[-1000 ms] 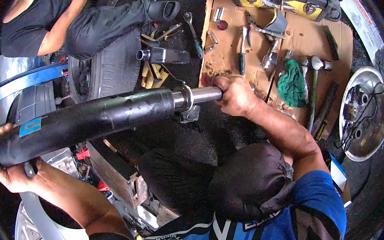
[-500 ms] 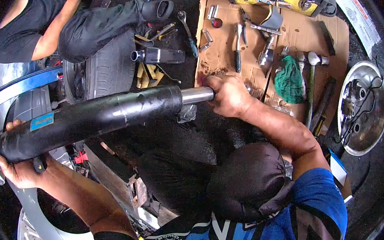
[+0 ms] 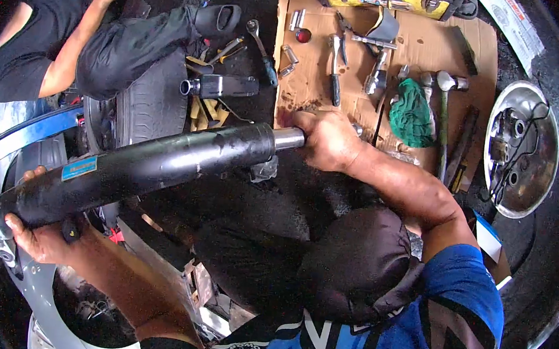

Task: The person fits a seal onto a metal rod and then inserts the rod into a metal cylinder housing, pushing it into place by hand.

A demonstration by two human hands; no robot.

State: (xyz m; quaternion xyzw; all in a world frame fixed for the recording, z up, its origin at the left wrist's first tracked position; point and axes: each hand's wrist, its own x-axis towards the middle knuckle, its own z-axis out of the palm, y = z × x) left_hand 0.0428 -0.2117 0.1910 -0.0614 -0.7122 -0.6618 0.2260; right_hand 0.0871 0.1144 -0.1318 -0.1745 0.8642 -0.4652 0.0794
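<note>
A long black shock absorber (image 3: 173, 157) with a blue label lies slantwise across the view, its silver bracket end at the far left. My left hand (image 3: 44, 239) is wrapped round the lower body near that bracket, thumb below and fingertips showing above. At the other end, my right hand (image 3: 328, 141) is closed over the tip of the shiny piston rod (image 3: 288, 138); the tip itself is hidden. Only a short length of rod shows between the body and my right hand. Beyond that hand lies a cardboard sheet (image 3: 433, 48) with tools.
On the cardboard are a green cloth (image 3: 413, 113), a hammer (image 3: 445, 103), pliers and sockets. A metal bowl (image 3: 523, 151) with parts stands right. A yellow toolbox (image 3: 397, 1) is at the top. At upper left another person (image 3: 44, 37) sits by a tyre (image 3: 151, 105).
The shock absorber's body has slid right toward my right hand, and less of the rod shows. My left hand has moved right with it. The whole view has shifted slightly.
</note>
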